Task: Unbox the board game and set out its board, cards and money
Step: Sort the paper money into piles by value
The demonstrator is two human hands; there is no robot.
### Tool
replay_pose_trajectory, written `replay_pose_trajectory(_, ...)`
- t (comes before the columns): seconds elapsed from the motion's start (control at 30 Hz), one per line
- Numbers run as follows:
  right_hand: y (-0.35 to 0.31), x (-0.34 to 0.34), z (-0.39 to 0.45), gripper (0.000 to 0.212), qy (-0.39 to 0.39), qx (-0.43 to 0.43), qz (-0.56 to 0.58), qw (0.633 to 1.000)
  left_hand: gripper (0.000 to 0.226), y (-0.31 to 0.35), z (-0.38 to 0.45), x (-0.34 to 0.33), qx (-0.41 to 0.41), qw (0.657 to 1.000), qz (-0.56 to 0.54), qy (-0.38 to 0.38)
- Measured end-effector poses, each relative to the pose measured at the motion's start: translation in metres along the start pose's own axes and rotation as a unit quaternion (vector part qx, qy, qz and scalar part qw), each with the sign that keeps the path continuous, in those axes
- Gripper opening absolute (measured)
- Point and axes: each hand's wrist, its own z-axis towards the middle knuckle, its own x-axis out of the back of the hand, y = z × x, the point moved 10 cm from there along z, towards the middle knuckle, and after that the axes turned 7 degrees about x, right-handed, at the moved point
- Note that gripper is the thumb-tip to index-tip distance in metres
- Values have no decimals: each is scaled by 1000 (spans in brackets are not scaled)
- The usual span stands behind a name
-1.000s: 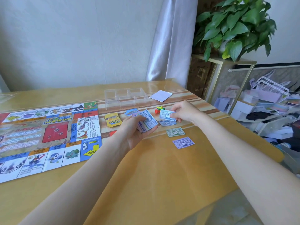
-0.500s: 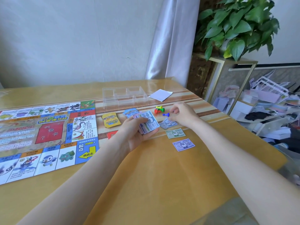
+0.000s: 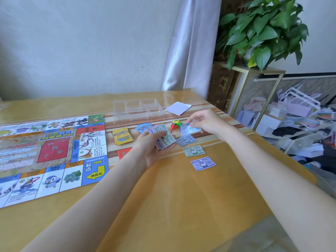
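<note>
The board (image 3: 52,153) lies flat at the worktop's (image 3: 163,206) left edge. The left hand (image 3: 154,146) has its fingers curled round a money stack (image 3: 164,137); the right hand (image 3: 209,122) apparently pinches one blue note (image 3: 190,128) mid-worktop.

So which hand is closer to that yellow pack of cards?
Left. The left hand, gripping the money stack, sits just right of the yellow card pack; the right hand is farther right.

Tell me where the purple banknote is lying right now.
In the head view, the purple banknote lies flat on the table, right of centre, just in front of the green banknote and between the two forearms.
</note>
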Motion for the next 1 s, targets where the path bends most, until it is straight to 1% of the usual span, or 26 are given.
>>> replay_pose_trajectory(0.03, 0, -4, 1, 13, -25, 10, -34, 999, 33, 0, 0, 3, 1, 1000, 8, 9)
replay_pose_trajectory(0.1, 6, -15, 3, 15, -60, 3, -50, 997, 33, 0, 1, 7, 6, 999, 29, 29)
replay_pose_trajectory(0.17, 14, -26, 5, 15, -71, -8, -65, 995, 32, -2, 2, 7, 14, 998, 35, 43)
replay_pose_trajectory(0.27, 26, -34, 5, 11, -47, -19, -91, 995, 27, -7, 5, 1, 33, 998, 26, 50)
replay_pose_trajectory(0.33, 31, -35, 4, 15, -26, -17, -105, 994, 19, -9, 9, -4, 43, 998, 20, 51)
replay_pose_trajectory(0.4, 33, -36, 4, 21, -22, -7, -122, 992, 9, -8, 12, -7, 47, 997, 16, 57)
replay_pose_trajectory(0.5, 29, -37, 2, 23, -30, 17, -157, 987, 15, -3, 19, -9, 36, 997, 18, 67)
replay_pose_trajectory(0.6, 28, -34, 2, 18, -11, 31, -180, 983, 8, 1, 21, -13, 19, 997, 29, 70)
replay_pose_trajectory(0.7, 32, -36, 2, 13, -2, 27, -186, 982, 8, 2, 21, -12, 8, 997, 44, 69)
replay_pose_trajectory(0.77, 26, -29, 2, 11, 34, 33, -174, 984, 11, 2, 20, -11, 0, 998, 50, 49)
replay_pose_trajectory(0.8, 20, -22, 1, 11, 63, 39, -152, 986, 14, 2, 19, -11, -3, 998, 47, 33)
replay_pose_trajectory(0.83, 13, -17, 0, 11, 77, 43, -106, 990, 17, 2, 18, -11, -6, 999, 40, 19)
replay_pose_trajectory(0.87, 7, -18, 0, 12, 61, 40, -34, 997, 18, 1, 18, -11, -6, 999, 31, 7)
replay_pose_trajectory(0.9, 2, -25, -1, 15, 16, 29, 41, 999, 17, 0, 17, -12, -3, 1000, 18, -4)
replay_pose_trajectory(0.93, -3, -35, -4, 18, -32, 20, 83, 996, 14, -2, 15, -15, 5, 1000, 7, -15)
replay_pose_trajectory(0.97, -6, -41, -7, 19, -62, 17, 87, 994, 13, -5, 13, -20, 15, 999, 1, -30)
replay_pose_trajectory(1.0, -9, -43, -9, 20, -72, 18, 84, 994, 15, -7, 10, -25, 24, 999, 1, -44)
